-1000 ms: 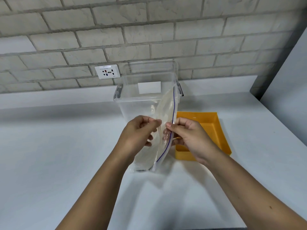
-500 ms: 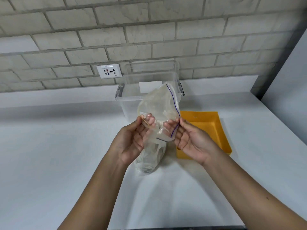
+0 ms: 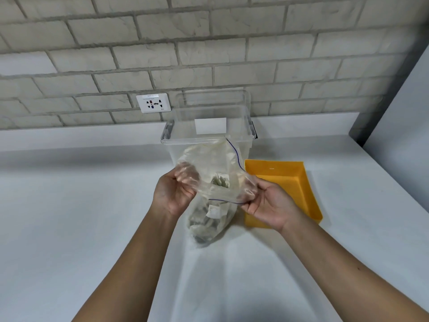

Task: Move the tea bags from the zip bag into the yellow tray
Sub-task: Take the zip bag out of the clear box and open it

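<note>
My left hand and right hand pinch opposite sides of the clear plastic zip bag, mouth spread, pale tea bags inside, beside the rectangular yellow plastic tray.

Single head-worn wide-angle view, facing forward and down, close over flat white worktop, grey brick wall beyond.
</note>
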Demonstrator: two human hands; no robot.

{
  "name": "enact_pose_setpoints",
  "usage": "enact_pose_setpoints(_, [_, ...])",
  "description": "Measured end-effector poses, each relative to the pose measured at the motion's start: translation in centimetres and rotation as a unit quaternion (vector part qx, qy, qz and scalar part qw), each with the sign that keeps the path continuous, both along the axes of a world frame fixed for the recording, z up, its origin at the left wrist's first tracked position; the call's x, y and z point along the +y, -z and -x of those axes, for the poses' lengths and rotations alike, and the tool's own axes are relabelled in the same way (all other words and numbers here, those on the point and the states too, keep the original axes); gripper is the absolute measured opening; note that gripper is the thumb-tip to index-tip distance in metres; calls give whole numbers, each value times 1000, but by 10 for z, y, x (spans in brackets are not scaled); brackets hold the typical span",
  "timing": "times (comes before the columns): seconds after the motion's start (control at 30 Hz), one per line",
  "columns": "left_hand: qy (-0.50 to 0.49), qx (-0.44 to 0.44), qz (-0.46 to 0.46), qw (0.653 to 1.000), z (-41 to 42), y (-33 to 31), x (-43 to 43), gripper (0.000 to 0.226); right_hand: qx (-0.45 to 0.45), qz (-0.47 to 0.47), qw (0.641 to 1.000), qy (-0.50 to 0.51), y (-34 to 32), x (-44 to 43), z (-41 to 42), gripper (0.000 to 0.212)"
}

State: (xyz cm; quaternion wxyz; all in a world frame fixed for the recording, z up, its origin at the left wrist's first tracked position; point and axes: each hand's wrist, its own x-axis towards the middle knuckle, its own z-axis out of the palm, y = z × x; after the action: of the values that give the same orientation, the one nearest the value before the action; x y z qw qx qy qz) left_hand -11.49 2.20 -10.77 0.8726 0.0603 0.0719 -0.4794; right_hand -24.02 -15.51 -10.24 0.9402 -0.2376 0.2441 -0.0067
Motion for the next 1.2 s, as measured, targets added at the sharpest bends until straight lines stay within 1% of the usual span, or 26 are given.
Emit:
enact_pose_setpoints(0.07, [30,-6,-10,999,0,4,-7,41,39,144,989,-4,-1,3,-2,24])
enact_pose_setpoints(0.1, [42,-13,-10,999,2,4,-10,44,52,239,970,4,-1,4,-3,26])
enact_pose_setpoints(0.17, [53,-45,-26,997,7,5,-14,41,51,412,910,23,-3,3,-4,29])
enact_pose_setpoints(0.2, [55,-62,-36,996,10,4,-15,40,36,464,884,40,-5,3,-5,30])
enact_pose_setpoints(0.23, [58,-74,-42,995,13,4,-16,38,20,494,867,56,-6,4,-7,32])
enact_pose_setpoints(0.3, [51,-86,-75,992,15,1,-20,31,-9,529,845,76,-9,7,-11,31])
enact_pose_setpoints(0.37, [35,-89,-116,989,15,-2,-23,22,-41,546,834,64,-9,11,-15,25])
enact_pose_setpoints(0.43, [44,-104,-149,982,13,-4,-25,22,-66,561,824,46,-6,13,-20,26])
enact_pose_setpoints(0.47, [59,-131,-176,974,12,-6,-25,20,-74,558,826,37,-6,13,-22,27])
enact_pose_setpoints(0.5, [74,-166,-208,961,11,-8,-24,17,-74,532,843,27,-5,11,-25,27])
enact_pose_setpoints(0.53, [90,-200,-238,946,10,-10,-23,15,-64,482,874,13,-8,8,-26,26])
enact_pose_setpoints(0.6, [108,-243,-290,919,4,-14,-18,13,-45,350,935,-42,-11,-4,-29,24])
enact_pose_setpoints(0.67, [113,-267,-324,900,-10,-11,-10,7,-20,226,970,-90,-10,-19,-30,24])
enact_pose_setpoints(0.73, [121,-265,-338,895,-24,-2,-1,10,10,156,983,-92,-2,-30,-32,25])
enact_pose_setpoints(0.77, [112,-250,-353,895,-29,3,2,12,24,134,987,-87,4,-34,-34,27])
enact_pose_setpoints(0.83, [67,-214,-405,886,-31,7,5,14,48,101,991,-71,11,-37,-36,31])
enact_pose_setpoints(0.87, [39,-213,-433,875,-28,6,5,16,56,94,992,-66,14,-38,-36,33])
enact_pose_setpoints(0.9, [19,-233,-463,855,-24,3,5,19,65,92,992,-58,16,-38,-37,32])
enact_pose_setpoints(0.93, [9,-278,-504,818,-19,-1,5,26,69,86,993,-47,19,-37,-39,29])
enact_pose_setpoints(0.97, [6,-340,-552,762,-14,-5,5,34,69,76,994,-32,21,-38,-40,24])
enact_pose_setpoints(1.03, [-12,-471,-630,617,-3,-8,7,40,72,60,996,-4,21,-38,-43,20])
enact_pose_setpoints(1.07, [-25,-527,-648,550,3,-9,8,41,65,60,996,-5,19,-36,-43,21])
enact_pose_setpoints(1.1, [-32,-570,-656,494,8,-10,8,41,56,69,996,-12,19,-34,-44,21])
enact_pose_setpoints(1.13, [-34,-600,-659,453,11,-11,7,40,53,83,995,-21,17,-31,-44,25])
enact_pose_setpoints(1.17, [-33,-614,-661,430,14,-11,5,39,52,96,994,-22,18,-30,-45,32])
enact_pose_setpoints(1.2, [-35,-618,-661,423,15,-10,4,36,47,106,993,-18,19,-29,-45,40])
